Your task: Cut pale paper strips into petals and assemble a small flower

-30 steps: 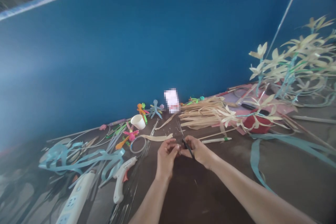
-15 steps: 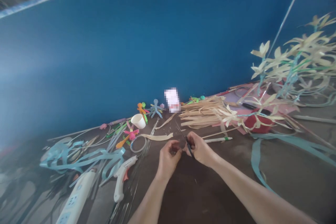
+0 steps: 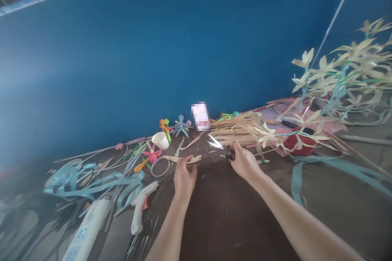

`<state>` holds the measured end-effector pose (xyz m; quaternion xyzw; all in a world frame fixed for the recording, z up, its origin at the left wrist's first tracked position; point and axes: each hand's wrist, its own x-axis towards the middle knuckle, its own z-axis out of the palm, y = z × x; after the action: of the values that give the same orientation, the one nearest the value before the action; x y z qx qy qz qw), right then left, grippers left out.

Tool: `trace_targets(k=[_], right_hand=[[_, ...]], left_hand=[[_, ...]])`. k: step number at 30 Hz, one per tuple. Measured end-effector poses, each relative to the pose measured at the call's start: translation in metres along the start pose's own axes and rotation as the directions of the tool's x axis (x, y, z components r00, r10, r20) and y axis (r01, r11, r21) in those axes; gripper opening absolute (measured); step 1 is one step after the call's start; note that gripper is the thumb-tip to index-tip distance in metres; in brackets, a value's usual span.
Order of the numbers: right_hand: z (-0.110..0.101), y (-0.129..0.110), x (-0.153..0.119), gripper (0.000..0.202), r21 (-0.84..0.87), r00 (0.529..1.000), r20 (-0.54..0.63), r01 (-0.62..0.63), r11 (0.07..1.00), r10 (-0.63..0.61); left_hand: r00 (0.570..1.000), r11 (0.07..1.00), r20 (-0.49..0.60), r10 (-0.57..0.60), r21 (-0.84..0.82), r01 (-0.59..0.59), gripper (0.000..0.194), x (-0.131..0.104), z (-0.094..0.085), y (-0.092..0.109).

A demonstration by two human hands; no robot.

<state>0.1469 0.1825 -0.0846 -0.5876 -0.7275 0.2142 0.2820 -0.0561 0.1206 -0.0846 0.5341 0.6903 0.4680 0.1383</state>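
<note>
My right hand point(image 3: 245, 161) is closed around the dark handles of a pair of scissors point(image 3: 217, 142), whose blades stand apart and point to the far left. My left hand point(image 3: 185, 179) reaches over a pale, dried-leaf-like strip point(image 3: 197, 158) on the table. Its thumb and fingers are apart, and nothing shows between them; whether the fingertips touch the strip I cannot tell. Beyond the scissors lies a bundle of dry tan strips point(image 3: 232, 132). Small pale scraps are scattered between the hands.
To the left are a glue gun point(image 3: 141, 206), a tape roll point(image 3: 160, 167), a white cup point(image 3: 161, 141), a power strip point(image 3: 87, 232), thin wires and light-blue ribbon point(image 3: 98, 185). Pale artificial flowers point(image 3: 346, 65) and a red object point(image 3: 300, 142) stand right. A blue wall point(image 3: 183, 49) rises behind.
My hands have moved apart. The left went left toward the pale strip; the right moved right and slightly away with the scissors, whose blades now show spread.
</note>
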Motion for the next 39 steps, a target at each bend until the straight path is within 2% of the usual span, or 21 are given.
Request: trace_targets(k=[5, 9, 12, 14, 18, 21, 24, 28, 31, 33, 39], right_hand=[[-0.001, 0.002, 0.003, 0.027, -0.061, 0.998, -0.032, -0.052, 0.997, 0.05], [0.002, -0.005, -0.002, 0.023, 0.057, 0.998, -0.051, -0.021, 0.998, 0.024], [0.004, -0.012, -0.009, 0.022, 0.175, 1.0, 0.015, 0.025, 0.984, -0.028], [0.007, -0.015, -0.014, 0.022, 0.246, 0.996, 0.083, 0.022, 0.969, -0.043], [0.015, -0.016, -0.018, 0.023, 0.378, 0.964, 0.257, -0.031, 0.925, -0.073], [0.019, -0.015, -0.019, 0.026, 0.419, 0.934, 0.339, -0.046, 0.907, -0.11], [0.019, -0.014, -0.02, 0.029, 0.358, 0.92, 0.359, 0.02, 0.933, -0.157], [0.019, -0.015, -0.024, 0.031, 0.297, 0.884, 0.42, 0.082, 0.952, -0.207], [0.021, -0.014, -0.028, 0.03, 0.248, 0.875, 0.435, 0.113, 0.962, -0.215], [0.022, -0.013, -0.029, 0.031, 0.208, 0.876, 0.435, 0.129, 0.97, -0.21], [0.022, -0.012, -0.029, 0.037, 0.156, 0.876, 0.44, 0.141, 0.978, -0.197]], left_hand=[[0.998, 0.982, 0.048, -0.03, 0.189, 0.02, 0.035, 0.001, 0.003, -0.004], [0.993, 0.981, 0.039, -0.109, 0.168, 0.101, 0.026, 0.002, 0.009, -0.01], [0.993, 0.985, 0.014, -0.113, 0.131, 0.11, 0.015, 0.005, 0.009, -0.011], [0.994, 0.992, -0.007, -0.109, 0.059, 0.11, 0.014, 0.006, 0.006, -0.009], [0.99, 0.969, -0.018, -0.139, -0.21, 0.133, 0.022, 0.005, 0.0, -0.005], [0.983, 0.887, -0.031, -0.183, -0.436, 0.151, 0.027, 0.003, 0.0, -0.005], [0.965, 0.788, -0.043, -0.258, -0.587, 0.184, 0.028, 0.004, 0.003, -0.01], [0.934, 0.68, -0.023, -0.357, -0.691, 0.244, 0.03, 0.008, 0.006, -0.016], [0.915, 0.622, 0.006, -0.403, -0.732, 0.278, 0.039, 0.008, 0.005, -0.016], [0.904, 0.596, 0.031, -0.426, -0.742, 0.307, 0.042, 0.007, 0.005, -0.015], [0.901, 0.561, 0.133, -0.414, -0.742, 0.367, 0.033, 0.004, 0.002, -0.01]])
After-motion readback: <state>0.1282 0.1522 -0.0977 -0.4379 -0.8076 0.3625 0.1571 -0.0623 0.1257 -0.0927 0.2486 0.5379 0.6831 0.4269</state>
